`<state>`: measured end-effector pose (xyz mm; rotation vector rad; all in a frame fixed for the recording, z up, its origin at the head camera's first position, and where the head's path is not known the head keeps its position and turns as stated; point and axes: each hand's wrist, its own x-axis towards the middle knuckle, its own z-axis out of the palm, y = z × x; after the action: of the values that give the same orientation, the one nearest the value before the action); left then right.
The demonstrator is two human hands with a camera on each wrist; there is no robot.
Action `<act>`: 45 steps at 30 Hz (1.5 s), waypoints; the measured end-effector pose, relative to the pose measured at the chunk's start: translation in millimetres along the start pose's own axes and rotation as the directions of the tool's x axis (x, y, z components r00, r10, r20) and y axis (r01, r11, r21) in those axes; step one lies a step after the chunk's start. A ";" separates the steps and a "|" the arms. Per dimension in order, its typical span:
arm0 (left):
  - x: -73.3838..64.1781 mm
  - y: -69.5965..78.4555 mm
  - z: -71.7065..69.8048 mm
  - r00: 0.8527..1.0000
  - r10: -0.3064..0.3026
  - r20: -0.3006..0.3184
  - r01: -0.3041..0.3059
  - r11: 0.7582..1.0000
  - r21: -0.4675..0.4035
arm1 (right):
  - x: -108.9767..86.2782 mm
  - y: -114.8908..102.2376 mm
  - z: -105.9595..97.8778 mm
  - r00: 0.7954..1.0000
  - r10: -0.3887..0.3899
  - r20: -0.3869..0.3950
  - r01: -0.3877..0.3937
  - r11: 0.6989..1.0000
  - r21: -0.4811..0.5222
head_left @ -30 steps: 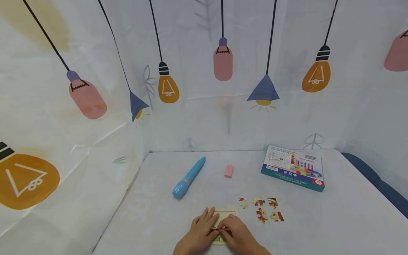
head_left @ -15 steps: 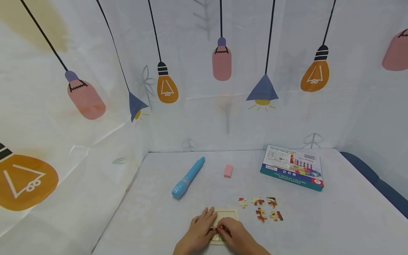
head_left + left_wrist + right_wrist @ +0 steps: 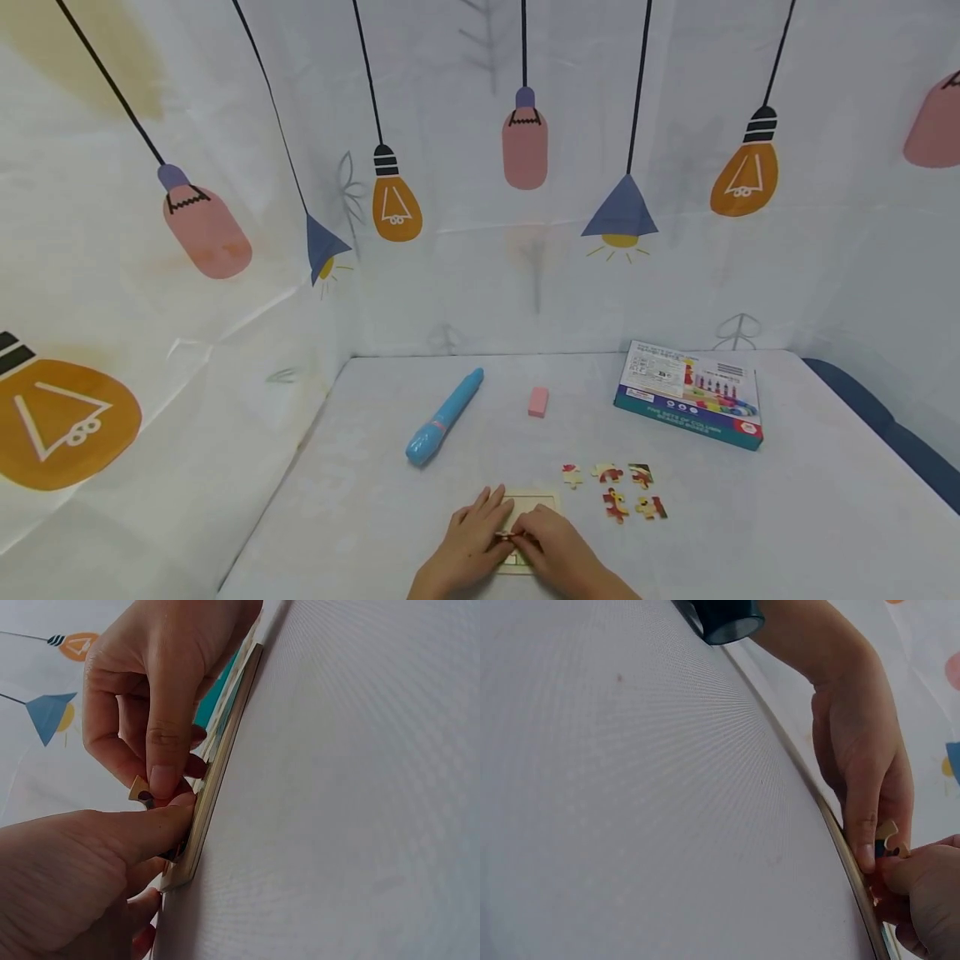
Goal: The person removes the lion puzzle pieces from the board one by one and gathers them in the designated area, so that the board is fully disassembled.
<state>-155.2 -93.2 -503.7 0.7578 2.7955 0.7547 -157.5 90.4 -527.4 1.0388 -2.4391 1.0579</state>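
Observation:
A shallow wooden puzzle tray [image 3: 540, 498] lies at the front of the table, partly hidden under both hands. My left hand [image 3: 468, 540] rests across its left side with fingers extended, the thumb at the near part of the tray. My right hand [image 3: 558, 546] bends over the tray and pinches a jigsaw piece [image 3: 138, 790] between thumb and fingers. In the left wrist view that piece stands tilted up from the tray, right beside the left thumb. Greenish printed pieces show inside the tray below the hands.
Several loose jigsaw pieces [image 3: 616, 505] lie right of the tray. Farther back are a blue toy microphone [image 3: 442, 419], a pink block [image 3: 538, 402] and a boxed toy set [image 3: 690, 396]. A dark blue chair [image 3: 851, 392] stands beyond the right table edge.
Both hands stay over the tray. The right fingers shift slightly with the jigsaw piece, whose tilt changes a little. The loose pieces lie as before.

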 end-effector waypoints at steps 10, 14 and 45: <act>0.4 4.8 0.1 0.999 -0.023 -0.029 0.023 0.999 0.031 | -1.6 0.2 0.1 0.994 -0.108 0.013 0.109 0.993 -0.050; 0.6 5.0 0.2 0.999 -0.025 -0.034 0.026 0.999 0.031 | -1.2 -0.1 0.6 1.000 -0.016 0.003 0.016 0.999 0.044; 3.9 0.6 2.9 0.996 -0.053 -0.077 0.054 0.998 0.009 | 10.1 -4.7 5.3 0.980 0.195 0.038 -0.199 0.966 0.166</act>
<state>-157.5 -89.5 -505.9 0.6665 2.8776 0.7751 -161.2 79.3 -523.5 0.8717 -2.5474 1.3440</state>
